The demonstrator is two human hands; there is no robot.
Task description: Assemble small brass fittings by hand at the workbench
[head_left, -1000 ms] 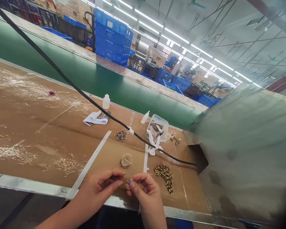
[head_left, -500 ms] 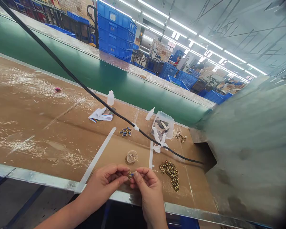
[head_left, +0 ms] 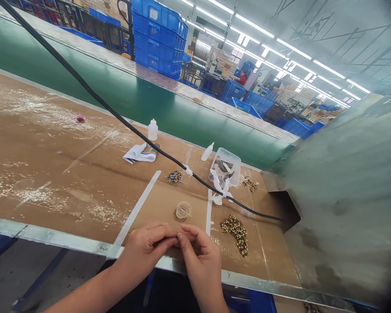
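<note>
Fingers (head_left: 182, 238) curled shut, tips meeting just above the bench edge (head_left: 61, 238); anything pinched between them was hidden.
Left hand (head_left: 146, 250) and right hand (head_left: 200, 261) met over the cardboard-topped bench, forearms reaching in from below. Just ahead stood a small glass jar (head_left: 183, 211), with a heap of brass terminals (head_left: 234, 234) to the right. Farther off lay blue-wired terminals (head_left: 174, 176), a ribbon cable (head_left: 140, 153), a plastic tub (head_left: 225, 166) and a white bottle (head_left: 153, 130). A black cable (head_left: 241, 206) crossed above them, clear of the hands.
</note>
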